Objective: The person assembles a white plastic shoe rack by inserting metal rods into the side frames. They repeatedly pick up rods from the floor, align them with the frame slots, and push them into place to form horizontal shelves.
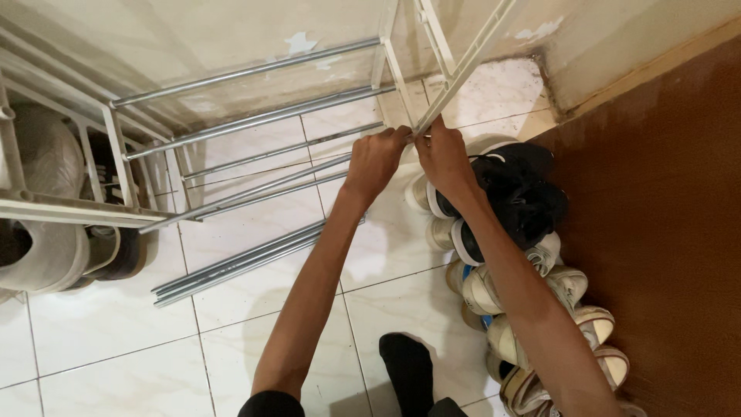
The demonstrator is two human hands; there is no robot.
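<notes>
1. Head view, hands: we see the left hand (376, 158) and the right hand (444, 154) raised side by side, knuckles nearly touching, both at the lower end of a white side frame (455, 73) of a shoe rack.
2. Head view, grip: the fingers of the left hand are curled together around the end of the frame; the fingers of the right hand are likewise closed on it, just beside the left.
3. Head view, the frame: it slants up and to the right from the hands toward the cream wall (231, 31), tilted rather than upright.
4. Head view, rails: grey metal rails (247, 120) run leftward from the frame to a second white side frame (116, 158); we note more loose rods (239, 262) lying on the white tiled floor (116, 340) below.
5. Head view, surroundings: a row of shoes (532, 270), a black pair and several pale ones, lies along a brown wooden door (664, 232) to the right of the right forearm.
6. Head view, lower edge: a foot in a black sock (409, 371) stands on the tiles between the forearms.
7. Head view, left edge: further shoes (46, 232) rest at the left edge, partly hidden.
</notes>
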